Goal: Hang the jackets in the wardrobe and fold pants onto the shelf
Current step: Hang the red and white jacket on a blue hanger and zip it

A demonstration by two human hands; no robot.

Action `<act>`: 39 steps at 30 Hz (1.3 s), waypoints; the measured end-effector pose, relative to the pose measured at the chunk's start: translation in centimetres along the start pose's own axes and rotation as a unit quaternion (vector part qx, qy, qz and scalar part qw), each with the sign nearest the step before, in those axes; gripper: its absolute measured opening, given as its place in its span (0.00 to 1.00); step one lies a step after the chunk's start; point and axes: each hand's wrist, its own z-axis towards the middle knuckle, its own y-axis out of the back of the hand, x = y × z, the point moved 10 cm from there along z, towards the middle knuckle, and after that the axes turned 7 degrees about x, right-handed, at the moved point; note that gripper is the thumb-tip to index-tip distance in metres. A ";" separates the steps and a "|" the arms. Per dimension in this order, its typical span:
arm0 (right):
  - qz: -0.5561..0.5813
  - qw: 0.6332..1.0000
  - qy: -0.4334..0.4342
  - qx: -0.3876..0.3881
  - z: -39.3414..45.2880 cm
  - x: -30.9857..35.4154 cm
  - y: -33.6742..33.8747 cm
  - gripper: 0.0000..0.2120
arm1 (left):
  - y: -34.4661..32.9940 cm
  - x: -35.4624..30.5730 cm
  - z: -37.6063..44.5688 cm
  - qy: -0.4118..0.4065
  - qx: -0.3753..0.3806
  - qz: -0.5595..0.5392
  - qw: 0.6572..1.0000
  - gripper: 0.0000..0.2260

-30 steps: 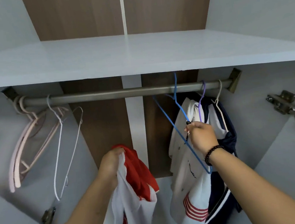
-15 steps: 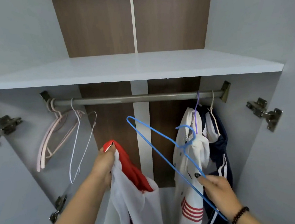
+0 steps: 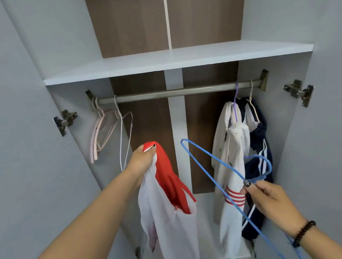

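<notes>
Jacket (image 3: 168, 202) first: it hangs from my left hand (image 3: 142, 159), whose grip is closed on the red collar end, white body drooping straight down in front of the wardrobe opening. My right hand (image 3: 269, 199) pinches the blue hanger (image 3: 215, 173) at its neck, grip closed on the wire just below the hook, the hook curling up to the right and the long triangle slanting across between the two hands. Hanger and jacket sit near each other but apart.

I judge the step in hand is threading the hanger into the jacket. To do it well I would keep the collar lifted and spread so the neck opening faces the hanger, feed the far shoulder tip in first, then swing the near one in, and keep the hook pointing up and out of the cloth. The wire is thin and the fabric looks slippery, so I would seat both shoulders before letting go of the collar.

Farther in, a white jacket (image 3: 229, 145) and a navy one (image 3: 260, 142) hang at the right of the rail (image 3: 175, 92); empty hangers (image 3: 104, 133) cluster at the left. The bare middle of the rail looks the easiest spot. Above it the shelf (image 3: 160, 65) shows no pants.
</notes>
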 end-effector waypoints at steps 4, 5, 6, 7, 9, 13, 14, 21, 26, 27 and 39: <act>-0.016 1.000 -0.015 0.015 -0.8 0.9 0.4 0.14 | 2.2 -0.2 -1.7 -0.015 -0.032 0.025 0.999 0.12; -0.042 0.999 -0.002 0.017 -0.8 1.6 0.4 0.14 | 2.7 0.0 -2.0 -0.013 -0.043 0.025 0.999 0.11; -0.068 0.997 0.010 0.018 -1.0 2.4 0.3 0.15 | 3.0 0.1 -2.6 -0.012 -0.053 0.025 0.998 0.09; -0.091 0.995 0.022 0.020 -1.2 3.1 0.1 0.16 | 3.2 0.0 -3.3 -0.014 -0.065 0.027 0.997 0.09; -0.113 0.993 0.031 0.034 -1.7 4.0 -0.5 0.19 | 3.2 -0.4 -4.4 -0.024 -0.081 0.030 0.996 0.10; -0.196 0.978 0.040 0.063 -1.7 5.6 -1.0 0.21 | 2.1 -2.1 -6.6 -0.041 -0.085 0.071 0.993 0.11; -0.224 0.971 0.041 0.076 -1.8 6.1 -1.1 0.20 | 1.5 -2.6 -7.1 -0.047 -0.078 0.088 0.992 0.10; -0.268 0.958 0.049 0.084 -1.2 7.8 -0.7 0.12 | -3.1 -6.0 -11.8 -0.102 -0.066 0.106 0.987 0.06; -0.230 0.965 0.031 0.123 -0.6 6.9 -1.5 0.11 | -6.3 -8.0 -15.6 -0.137 -0.035 0.097 0.985 0.09; -0.226 0.966 0.038 0.118 -0.4 7.2 -1.4 0.12 | -7.0 -8.5 -16.3 -0.155 -0.022 0.105 0.982 0.08; -0.040 0.997 0.067 0.017 0.3 6.6 0.0 0.21 | -8.8 -7.1 -18.6 -0.227 0.028 0.265 0.937 0.22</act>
